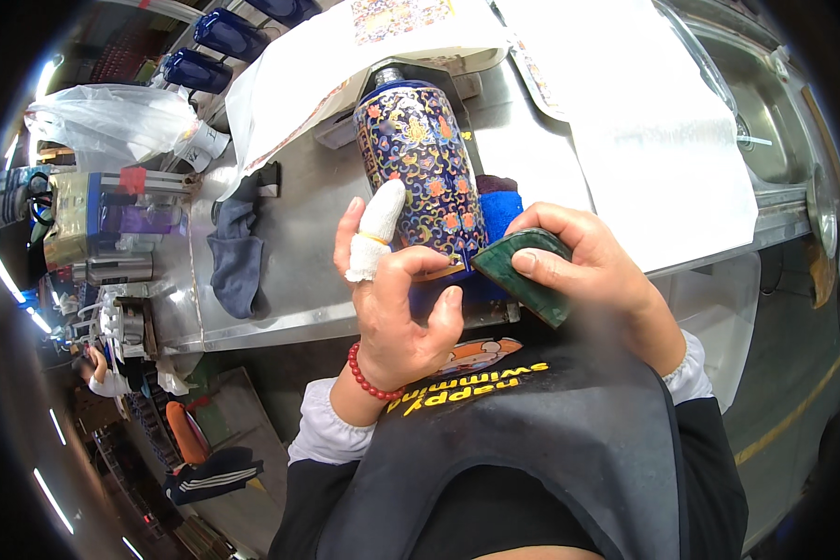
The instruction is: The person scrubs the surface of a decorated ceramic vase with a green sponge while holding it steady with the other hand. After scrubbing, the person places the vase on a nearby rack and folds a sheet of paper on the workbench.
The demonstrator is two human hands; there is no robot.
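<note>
A dark blue vase (420,168) with a dense pattern of flowers and scrolls lies on its side, its neck pointing away from me. My left hand (397,299) is at the vase's near end, with a fingertip against the lower border of the pattern. Its fingers are apart, and one wears a white fabric wrap (375,233) held by a yellow band. Between the thumb and fingers of my right hand (593,266) is a flat dark green scraper (530,275), its corner close to the vase's near edge. Beside the vase lies a bright blue cloth (500,213), partly hidden by my right hand.
White sheets (663,159) cover the right side of the metal table (299,243); a patterned sheet (401,19) lies beyond the vase. A grey-blue cloth (236,252) rests at left. Dark blue vessels (229,35) stand far left, a sink (751,103) far right. Another person (103,369) is in the left background.
</note>
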